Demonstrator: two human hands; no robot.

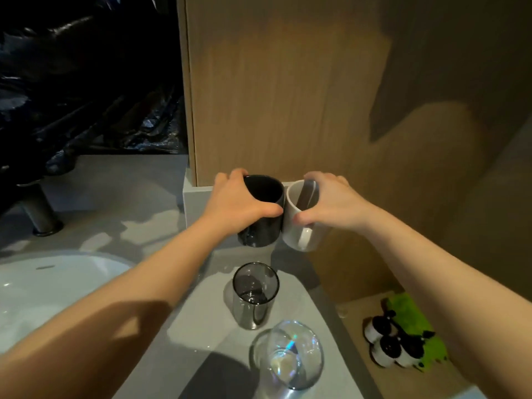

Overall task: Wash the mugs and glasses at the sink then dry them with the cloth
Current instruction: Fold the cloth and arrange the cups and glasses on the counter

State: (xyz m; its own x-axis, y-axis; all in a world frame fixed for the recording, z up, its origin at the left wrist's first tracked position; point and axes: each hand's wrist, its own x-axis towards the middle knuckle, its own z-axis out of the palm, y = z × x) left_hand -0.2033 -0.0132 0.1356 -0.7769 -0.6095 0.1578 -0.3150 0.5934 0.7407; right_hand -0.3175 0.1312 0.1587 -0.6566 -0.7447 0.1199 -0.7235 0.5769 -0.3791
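My left hand [239, 201] grips a black mug [260, 228] round its rim, fingers curled over the far side. Right beside it, my right hand [331, 203] grips a white mug [305, 237] the same way, and the two mugs touch. Both mugs are at the back of the grey counter [201, 318], against the wooden panel. Nearer to me a smoked grey glass [254, 295] stands upright. A clear rounded glass [289, 354] stands closest, at the counter's front right. The white sink basin [43, 286] lies to the left. No cloth shows.
A dark tap base [40, 214] rises behind the basin, with black plastic sheeting [86, 76] above it. The wooden panel [288, 96] closes off the back. Lower right, a wooden shelf holds small dark-capped bottles [385, 341] and a green object [414, 321].
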